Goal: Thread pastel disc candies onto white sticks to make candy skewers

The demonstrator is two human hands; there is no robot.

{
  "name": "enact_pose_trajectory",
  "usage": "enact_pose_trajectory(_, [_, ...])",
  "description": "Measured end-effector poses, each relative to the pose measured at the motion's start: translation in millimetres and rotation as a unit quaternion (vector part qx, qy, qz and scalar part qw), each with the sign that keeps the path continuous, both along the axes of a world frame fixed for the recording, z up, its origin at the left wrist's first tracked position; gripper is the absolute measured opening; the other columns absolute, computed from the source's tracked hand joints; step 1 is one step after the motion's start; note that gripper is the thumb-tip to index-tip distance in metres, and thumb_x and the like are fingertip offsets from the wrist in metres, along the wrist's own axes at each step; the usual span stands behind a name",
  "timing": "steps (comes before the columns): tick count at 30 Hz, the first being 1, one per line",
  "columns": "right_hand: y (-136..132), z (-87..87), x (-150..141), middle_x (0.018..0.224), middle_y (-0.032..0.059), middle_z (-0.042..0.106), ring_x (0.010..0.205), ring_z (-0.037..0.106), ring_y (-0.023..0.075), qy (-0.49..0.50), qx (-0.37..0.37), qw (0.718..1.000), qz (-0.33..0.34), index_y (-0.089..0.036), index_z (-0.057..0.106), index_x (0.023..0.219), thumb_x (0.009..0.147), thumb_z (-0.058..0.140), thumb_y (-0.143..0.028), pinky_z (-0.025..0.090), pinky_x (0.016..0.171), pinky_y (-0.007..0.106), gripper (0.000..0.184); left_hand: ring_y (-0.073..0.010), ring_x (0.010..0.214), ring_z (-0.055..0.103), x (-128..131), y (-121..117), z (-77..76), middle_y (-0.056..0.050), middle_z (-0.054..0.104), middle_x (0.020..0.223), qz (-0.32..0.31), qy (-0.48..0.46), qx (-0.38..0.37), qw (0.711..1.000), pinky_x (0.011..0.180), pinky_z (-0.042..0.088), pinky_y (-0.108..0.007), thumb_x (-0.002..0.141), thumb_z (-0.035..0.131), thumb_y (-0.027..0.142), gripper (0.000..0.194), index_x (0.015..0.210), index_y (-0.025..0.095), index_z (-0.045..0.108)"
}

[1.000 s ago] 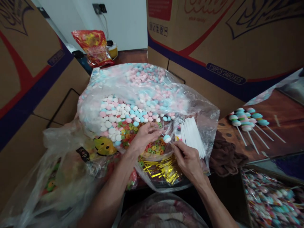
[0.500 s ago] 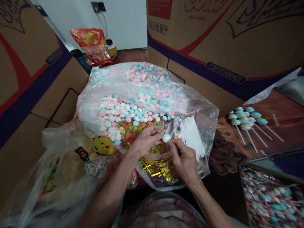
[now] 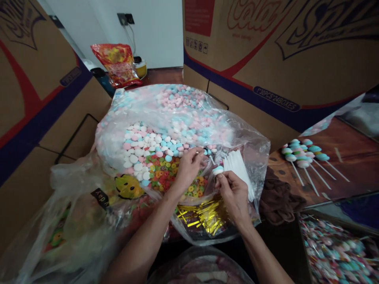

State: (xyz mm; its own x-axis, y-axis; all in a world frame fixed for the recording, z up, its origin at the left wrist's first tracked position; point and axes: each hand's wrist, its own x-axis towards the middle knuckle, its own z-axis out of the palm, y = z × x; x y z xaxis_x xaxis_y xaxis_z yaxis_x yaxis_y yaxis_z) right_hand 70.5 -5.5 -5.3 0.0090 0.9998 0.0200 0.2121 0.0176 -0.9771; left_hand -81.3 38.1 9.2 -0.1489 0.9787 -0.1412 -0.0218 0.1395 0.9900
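Note:
My right hand pinches a blue-and-white marshmallow candy between thumb and fingertips; a thin white stick shows just above it. My left hand hovers over the edge of the candy pile, its fingers bent together. Whatever its fingertips hold is too small to make out. Beneath and behind it lie loose pink, white and blue candies in a clear plastic bag. Ring-shaped gummies in green, orange and red are beside my left wrist. White sticks lie bundled right of my right hand, with gold twist ties below.
Several finished candy skewers rest on the table at right, near a brown cloth. A box of wrapped candies sits lower right. Large cartons stand on both sides; a red snack bag is at the back.
My left hand has moved up and away from the candy toward the pile. My right hand now holds the candy, shifted slightly right. The view has tilted a little.

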Motion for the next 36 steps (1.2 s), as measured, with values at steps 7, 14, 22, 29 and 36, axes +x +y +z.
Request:
enact_pose_trajectory(7, [-2.1,-10.8,13.2,0.057,-0.0023,0.056,0.054,0.046,0.0123,0.001,-0.023,0.999,-0.03,-0.017,0.06,0.073,0.086,0.059,-0.04,0.035,0.052,0.023,0.027,-0.0283,0.095,0.06,6.9,38.3,-12.7,-0.014,0.062,0.102,-0.064,0.523,0.069,0.847,0.079,0.045,-0.039,0.087,0.043,0.009,0.036,0.103,0.019,0.073])
enact_pose_trajectory(14, [-2.5,-12.6,14.8,0.057,-0.0025,0.055,0.055,0.048,0.0131,0.003,-0.015,0.999,-0.032,-0.017,0.06,0.073,0.086,0.059,-0.042,0.038,0.054,0.024,0.028,-0.0255,0.1,0.058,-0.9,43.8,-21.6,-0.011,0.063,0.109,-0.12,0.574,0.115,0.802,0.078,0.045,-0.035,0.09,0.044,0.014,0.032,0.103,0.022,0.073])
enact_pose_trajectory(22, [-3.4,-15.4,17.6,0.058,-0.0023,0.055,0.055,0.048,0.0131,0.006,-0.016,0.999,-0.028,-0.018,0.06,0.072,0.087,0.059,-0.044,0.037,0.054,0.024,0.03,-0.0257,0.104,0.056,-3.7,49.0,-24.1,-0.012,0.066,0.11,-0.209,0.533,0.215,0.791,0.091,0.046,-0.04,0.084,0.05,0.005,0.026,0.096,0.018,0.069])
enact_pose_trajectory(29, [-3.7,-15.5,19.2,0.058,-0.0027,0.054,0.056,0.047,0.013,0.007,-0.02,0.999,-0.026,-0.018,0.058,0.07,0.087,0.059,-0.043,0.037,0.056,0.024,0.03,-0.0246,0.1,0.057,3.7,43.7,-15.5,-0.01,0.063,0.104,-0.215,0.509,0.2,0.809,0.085,0.046,-0.034,0.085,0.046,0.01,0.033,0.114,0.019,0.061])
enact_pose_trajectory(36, [-4.3,-13.5,21.1,0.058,-0.0021,0.055,0.056,0.048,0.0135,-0.009,-0.013,0.999,-0.031,-0.018,0.06,0.071,0.087,0.058,-0.044,0.038,0.056,0.024,0.03,-0.0254,0.102,0.056,11.5,39.7,-19.6,-0.009,0.057,0.108,-0.198,0.497,0.144,0.833,0.09,0.044,-0.036,0.084,0.049,0.012,0.04,0.121,0.023,0.057])
